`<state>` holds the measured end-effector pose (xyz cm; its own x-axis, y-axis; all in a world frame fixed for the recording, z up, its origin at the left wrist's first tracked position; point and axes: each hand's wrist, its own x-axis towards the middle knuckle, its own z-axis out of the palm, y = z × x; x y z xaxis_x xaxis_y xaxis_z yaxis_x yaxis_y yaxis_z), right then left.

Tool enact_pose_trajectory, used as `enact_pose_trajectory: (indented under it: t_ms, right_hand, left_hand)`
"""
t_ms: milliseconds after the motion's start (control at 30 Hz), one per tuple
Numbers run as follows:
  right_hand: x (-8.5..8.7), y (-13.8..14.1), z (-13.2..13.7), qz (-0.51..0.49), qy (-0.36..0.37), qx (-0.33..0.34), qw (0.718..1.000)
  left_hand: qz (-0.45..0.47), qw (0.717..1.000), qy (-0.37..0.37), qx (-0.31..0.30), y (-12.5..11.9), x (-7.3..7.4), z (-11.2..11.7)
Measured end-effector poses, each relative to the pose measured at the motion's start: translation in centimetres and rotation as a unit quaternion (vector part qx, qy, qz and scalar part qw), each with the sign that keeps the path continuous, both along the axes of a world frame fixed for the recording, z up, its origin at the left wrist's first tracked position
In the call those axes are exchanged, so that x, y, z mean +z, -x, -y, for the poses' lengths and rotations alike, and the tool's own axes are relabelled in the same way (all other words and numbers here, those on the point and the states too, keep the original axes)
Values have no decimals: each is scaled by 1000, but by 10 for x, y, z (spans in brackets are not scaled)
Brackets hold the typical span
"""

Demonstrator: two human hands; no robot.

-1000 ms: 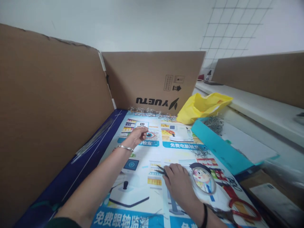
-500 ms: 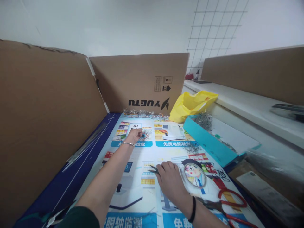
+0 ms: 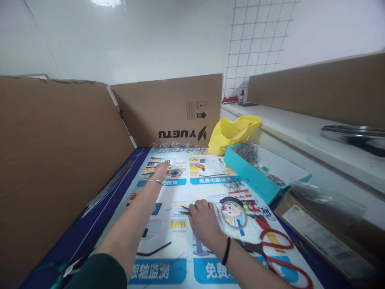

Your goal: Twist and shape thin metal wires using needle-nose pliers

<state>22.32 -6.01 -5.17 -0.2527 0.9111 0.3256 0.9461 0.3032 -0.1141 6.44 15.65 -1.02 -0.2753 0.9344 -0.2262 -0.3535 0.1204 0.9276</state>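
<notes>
My left hand [image 3: 161, 171] stretches out over the printed poster sheet [image 3: 168, 196]. Its fingers look pinched together beside the printed eye, where a few thin wires [image 3: 178, 171] lie; whatever they hold is too small to make out. Nearer to me, my right hand [image 3: 203, 216] is closed around small pliers. Only the dark pointed jaws of the pliers [image 3: 185, 210] show, slightly apart and pointing left. Large scissors with red handles [image 3: 278, 245] lie beside my right wrist, partly under the forearm.
Cardboard walls [image 3: 168, 104] stand at the back and left. Wire pieces lie along the back edge. At right are a yellow bag [image 3: 233, 132], a turquoise box [image 3: 255, 176] with tangled wire bits, and a cardboard package [image 3: 325, 237]. Long thin rods [image 3: 110, 186] lie at left.
The camera view has turned slightly right. My left hand has drawn a little left, uncovering more of the printed eye. My right hand keeps the pliers at about the same spot.
</notes>
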Motion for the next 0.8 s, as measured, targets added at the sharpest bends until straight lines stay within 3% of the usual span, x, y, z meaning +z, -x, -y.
enact_pose_trajectory:
  t_ms: [100,167,333,400,533,633,800]
  right_hand:
    - [-1,-1,1,5,-4,0,1000]
    - [0,-1,1,7,-7,1,1000]
    - [3,-1,2,8,-12,1,1000]
    - [5,0,3,10,-4,4,1000]
    - [6,-1,5,13,18,10,1000]
    - [7,0,5,15,33,11,999]
    - [9,1,4,26,39,16,999]
  left_hand:
    - [-76,997,-13,3,3,9,28]
    - [-114,992,-41,-23,6,15,60]
    - [-193,967,-61,-152,35,15,180]
    - [-309,913,-56,-261,57,11,229]
    - [-479,835,-49,-267,101,1,301]
    - [-533,814,-40,-229,120,-9,327]
    - [-523,831,-34,-187,131,-21,333]
